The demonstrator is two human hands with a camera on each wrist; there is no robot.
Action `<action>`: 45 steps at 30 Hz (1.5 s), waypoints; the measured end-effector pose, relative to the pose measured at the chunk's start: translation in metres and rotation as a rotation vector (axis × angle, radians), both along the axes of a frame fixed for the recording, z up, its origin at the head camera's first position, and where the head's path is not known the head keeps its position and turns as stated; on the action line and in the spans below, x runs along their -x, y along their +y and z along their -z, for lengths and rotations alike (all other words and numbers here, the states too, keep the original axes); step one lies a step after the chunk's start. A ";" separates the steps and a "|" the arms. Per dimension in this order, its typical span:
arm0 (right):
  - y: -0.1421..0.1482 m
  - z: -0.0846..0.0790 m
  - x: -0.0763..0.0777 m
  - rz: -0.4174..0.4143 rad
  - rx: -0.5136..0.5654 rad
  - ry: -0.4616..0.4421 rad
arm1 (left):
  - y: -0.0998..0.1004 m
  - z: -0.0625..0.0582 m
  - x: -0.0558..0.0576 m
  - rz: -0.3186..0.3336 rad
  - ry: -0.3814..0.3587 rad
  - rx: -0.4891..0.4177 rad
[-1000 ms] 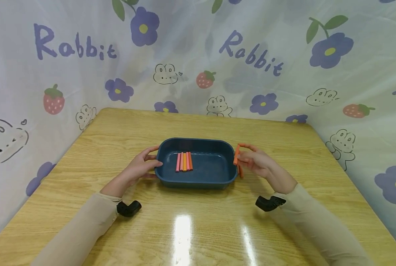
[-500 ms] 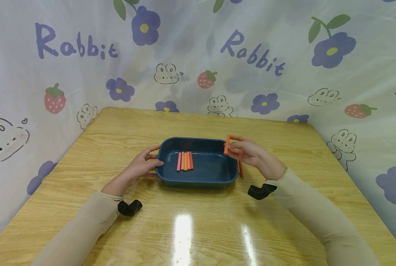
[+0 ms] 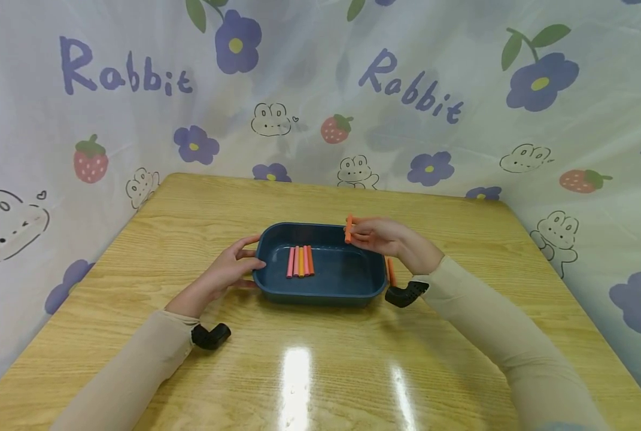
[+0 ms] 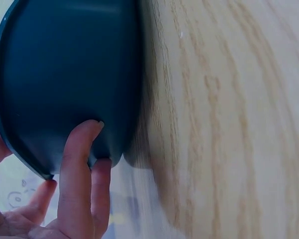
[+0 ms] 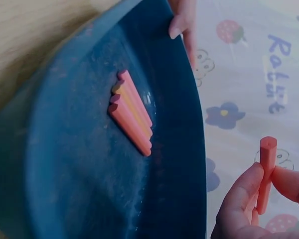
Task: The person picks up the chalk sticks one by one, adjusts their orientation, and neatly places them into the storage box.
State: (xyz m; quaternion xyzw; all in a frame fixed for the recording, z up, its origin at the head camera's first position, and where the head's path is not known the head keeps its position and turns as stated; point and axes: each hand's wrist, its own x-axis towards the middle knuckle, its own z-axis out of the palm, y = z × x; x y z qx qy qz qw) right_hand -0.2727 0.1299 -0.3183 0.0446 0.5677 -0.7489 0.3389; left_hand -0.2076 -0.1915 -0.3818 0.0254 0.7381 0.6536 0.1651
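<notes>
A dark blue rectangular tub [image 3: 320, 294] with rounded corners stands on the table. My left hand [image 3: 228, 266] grips its left end, thumb over the rim and fingers along the outside wall [image 4: 65, 74]. Inside lies a row of pink, yellow and orange crayon-like sticks [image 3: 301, 261], side by side, left of the tub's middle. Between thumb and fingers my right hand [image 3: 387, 236] pinches an orange crayon-like stick [image 5: 265, 174], held roughly upright above the tub's back right rim. More orange sticks [image 3: 391, 272] lie against the tub's right outer side, partly hidden.
The wooden table [image 3: 234, 371] extends around the tub on all sides. A cloth [image 3: 309, 72] printed with rabbits, flowers and strawberries hangs behind and beside it. Black wrist mounts [image 3: 210, 336] stick out from both sleeves.
My right hand has moved left and away from me with the orange stick, from the tub's right end to over its back right rim. My left hand has stayed on the tub.
</notes>
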 end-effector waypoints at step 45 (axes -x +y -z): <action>-0.063 0.031 0.036 -0.355 -0.363 -0.038 | 0.001 -0.002 -0.001 -0.007 -0.010 0.017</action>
